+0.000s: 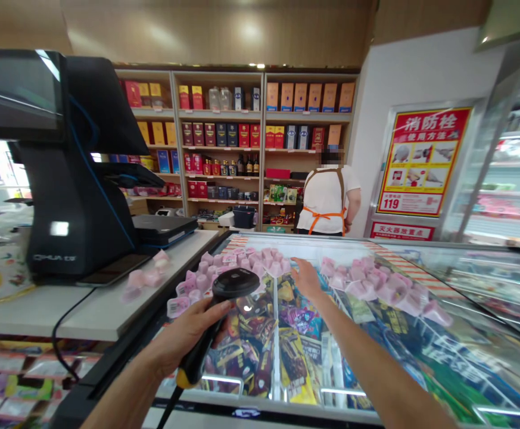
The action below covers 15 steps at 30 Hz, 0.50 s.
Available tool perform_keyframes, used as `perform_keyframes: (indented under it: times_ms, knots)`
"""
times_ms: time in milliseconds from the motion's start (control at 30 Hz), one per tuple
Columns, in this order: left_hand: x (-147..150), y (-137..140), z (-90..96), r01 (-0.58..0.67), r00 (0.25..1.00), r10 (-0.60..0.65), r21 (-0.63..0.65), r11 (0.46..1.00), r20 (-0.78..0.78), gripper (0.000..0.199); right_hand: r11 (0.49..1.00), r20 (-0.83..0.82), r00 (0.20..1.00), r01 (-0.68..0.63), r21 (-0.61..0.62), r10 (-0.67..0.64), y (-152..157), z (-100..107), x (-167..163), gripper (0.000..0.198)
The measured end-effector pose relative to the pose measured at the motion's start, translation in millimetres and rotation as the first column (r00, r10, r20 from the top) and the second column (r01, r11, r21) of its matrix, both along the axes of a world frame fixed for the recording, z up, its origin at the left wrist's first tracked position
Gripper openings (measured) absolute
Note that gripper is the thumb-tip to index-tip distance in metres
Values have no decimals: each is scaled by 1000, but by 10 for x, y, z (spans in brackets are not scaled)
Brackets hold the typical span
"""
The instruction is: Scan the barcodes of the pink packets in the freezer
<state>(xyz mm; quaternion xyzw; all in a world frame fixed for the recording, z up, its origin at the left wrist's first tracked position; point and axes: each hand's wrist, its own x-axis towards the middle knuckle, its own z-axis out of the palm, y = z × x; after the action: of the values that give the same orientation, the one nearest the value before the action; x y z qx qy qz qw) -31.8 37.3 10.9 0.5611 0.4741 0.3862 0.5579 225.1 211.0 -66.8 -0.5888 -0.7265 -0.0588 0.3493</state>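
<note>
A black handheld barcode scanner (237,280) with a yellow band near its cord is gripped by my left hand (197,328), fingers wrapped round the handle. Its head points away from me over the freezer's glass top. My right hand (305,277) reaches forward with fingers stretched out, and nothing shows in it. Close to its fingertips is a cluster of small pink plastic-wrapped pieces (271,262), some with white labels. A second group of pink pieces (376,280) spreads to the right of this hand. Colourful snack packets (295,363) lie beneath the glass.
On the left, a black checkout terminal (76,179) with a scale stands on a white counter (108,310). Several pink pieces (146,277) lie there too. Beyond the freezer a person in an apron (324,199) faces shelves of boxes (224,134). A red poster (424,161) hangs at right.
</note>
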Motion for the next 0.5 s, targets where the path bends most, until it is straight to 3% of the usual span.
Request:
perform_keyframes:
  times_ms: [100, 233, 333, 400, 500]
  knots:
    - [-35, -13, -13, -5, 1000, 5, -2, 1000, 17, 29, 992, 52, 995, -78, -100, 84, 192, -36, -397, 42]
    - [-46, -26, -3, -25, 999, 25, -24, 999, 27, 29, 985, 57, 996, -62, -162, 72, 302, -107, -521, 37]
    - [-28, -20, 0, -20, 999, 21, -34, 999, 31, 29, 983, -214, 971, -135, -126, 106, 282, -140, -406, 26]
    - [-10, -15, -8, 3, 999, -2, -30, 1000, 42, 28, 968, -567, 817, -215, -126, 107, 232, -131, -293, 24]
    - [31, -18, -14, 25, 999, -24, -14, 1000, 41, 28, 909, -936, 344, -410, -77, 76, 120, -70, -121, 23]
